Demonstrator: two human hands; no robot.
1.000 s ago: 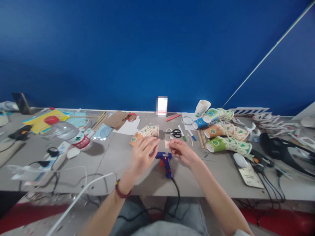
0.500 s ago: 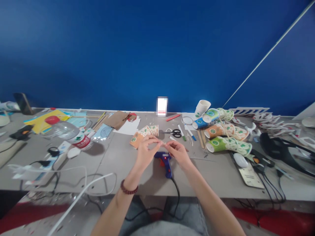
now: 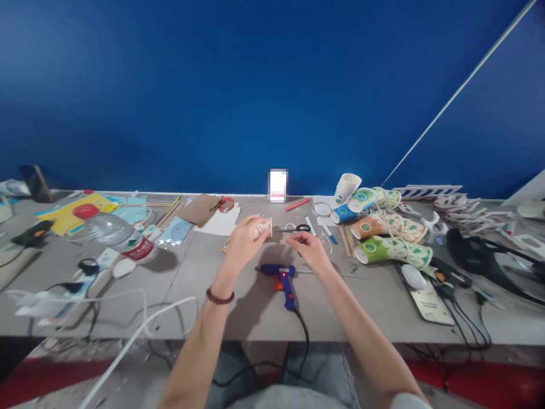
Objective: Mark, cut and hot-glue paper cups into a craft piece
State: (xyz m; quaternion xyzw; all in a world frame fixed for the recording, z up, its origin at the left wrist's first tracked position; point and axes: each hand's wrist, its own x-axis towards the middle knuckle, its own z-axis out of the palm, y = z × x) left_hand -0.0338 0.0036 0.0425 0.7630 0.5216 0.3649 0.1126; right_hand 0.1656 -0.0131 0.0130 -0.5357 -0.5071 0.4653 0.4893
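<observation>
My left hand (image 3: pixel 242 243) is wrapped over a printed paper cup (image 3: pixel 263 228) that lies on its side, part of a joined pair; most of the pair is hidden under my fingers. My right hand (image 3: pixel 310 250) is closed in a pinch just to the right, at a small pale piece too small to name. Below both hands a blue glue gun (image 3: pixel 276 271) with an orange trigger and a lit red light lies on the table, its nozzle to the left. Black-handled scissors (image 3: pixel 303 228) lie behind my right fingertips.
Joined paper cups (image 3: pixel 392 251) in green, orange and blue lie to the right, beside wooden sticks (image 3: pixel 346 241). Two markers (image 3: pixel 327 232) and a red strip (image 3: pixel 297 204) lie farther back. A plastic bottle (image 3: pixel 114 233) and a power strip (image 3: pixel 87 284) are at left.
My hands have drawn apart. The left has gone from pinching near the right fingertips to gripping the paper cup; the right has shifted slightly right, still pinched.
</observation>
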